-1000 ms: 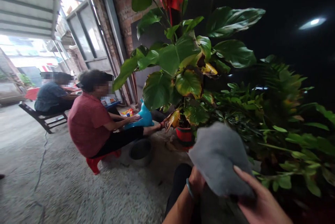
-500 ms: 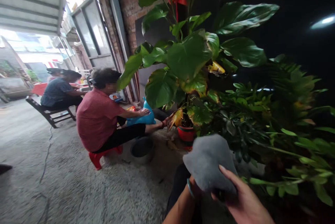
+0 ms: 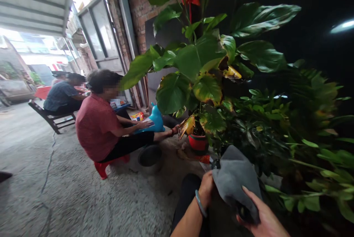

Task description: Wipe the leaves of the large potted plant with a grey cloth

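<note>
A soft grey cloth (image 3: 235, 172) is bunched in front of me, draped over something dark that shows only in part near its lower edge. My right hand (image 3: 258, 211) grips the cloth from the right, thumb lying along its top and fingers curled underneath. My left hand (image 3: 206, 187), with a pale bangle (image 3: 201, 203) on the wrist, is closed at the cloth's left edge. Its fingertips are hidden behind the cloth, so what they hold cannot be made out. A small dark part pokes out just above that hand.
A red plant pot (image 3: 197, 143) with a large leafy plant (image 3: 199, 56) stands ahead; more foliage (image 3: 276, 119) fills the right. To the left, a person in a red shirt (image 3: 94, 122) sits on a red stool (image 3: 101, 168), touching a blue inflatable-looking thing (image 3: 156, 119). A dark bucket (image 3: 150, 157) stands nearby.
The cloth and both hands have shifted slightly right and down. More of my left hand shows beside the cloth. The seated person's arm has drawn back a little along the blue thing.
</note>
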The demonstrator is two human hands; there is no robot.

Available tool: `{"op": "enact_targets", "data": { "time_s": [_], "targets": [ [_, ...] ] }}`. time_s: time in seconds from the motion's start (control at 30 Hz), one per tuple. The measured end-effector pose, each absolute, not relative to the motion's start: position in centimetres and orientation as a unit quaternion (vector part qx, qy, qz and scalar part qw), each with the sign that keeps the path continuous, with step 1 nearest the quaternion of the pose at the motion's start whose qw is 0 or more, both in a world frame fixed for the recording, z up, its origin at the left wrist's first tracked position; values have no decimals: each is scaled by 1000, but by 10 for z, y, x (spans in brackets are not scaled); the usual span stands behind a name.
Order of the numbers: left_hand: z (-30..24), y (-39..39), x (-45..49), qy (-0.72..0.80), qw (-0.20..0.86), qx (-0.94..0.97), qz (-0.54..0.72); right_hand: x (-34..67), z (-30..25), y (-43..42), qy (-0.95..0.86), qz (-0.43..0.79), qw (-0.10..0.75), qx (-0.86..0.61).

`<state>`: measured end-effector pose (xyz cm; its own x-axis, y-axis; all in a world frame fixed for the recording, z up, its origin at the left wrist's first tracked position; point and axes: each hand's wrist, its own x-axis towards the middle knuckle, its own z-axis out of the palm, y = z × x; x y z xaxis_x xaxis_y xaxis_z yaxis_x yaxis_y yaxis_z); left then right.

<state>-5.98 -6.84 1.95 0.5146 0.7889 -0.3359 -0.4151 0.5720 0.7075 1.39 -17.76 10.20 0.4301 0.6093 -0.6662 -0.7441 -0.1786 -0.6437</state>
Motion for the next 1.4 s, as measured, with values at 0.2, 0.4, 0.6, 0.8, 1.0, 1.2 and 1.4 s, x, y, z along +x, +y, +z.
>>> {"op": "enact_targets", "data": {
  "time_s": [0.2,0.4,0.6,0.8,1.0,1.2,1.4],
  "targets": [
    [45,-67,-90,415,741,276,450,22,115,-176,-57,447,695,-561],
    [76,-107,-89,230,830,263,435,1,102,-169,-35,465,712,-525],
    [81,-128,-81,217,881,209,366,13,64,-177,-99,419,650,-626],
    [98,-127,-83,273,873,217,341,37,62,-178,-294,328,561,-701],
    [85,-127,-81,305,877,193,316,38,71,-175,-352,237,536,-730],
    [98,-105,-86,365,833,217,354,78,86,-189,-296,200,599,-717],
    [168,-75,-71,282,799,307,434,110,66,-195,-157,295,587,-737]
  ]
}}
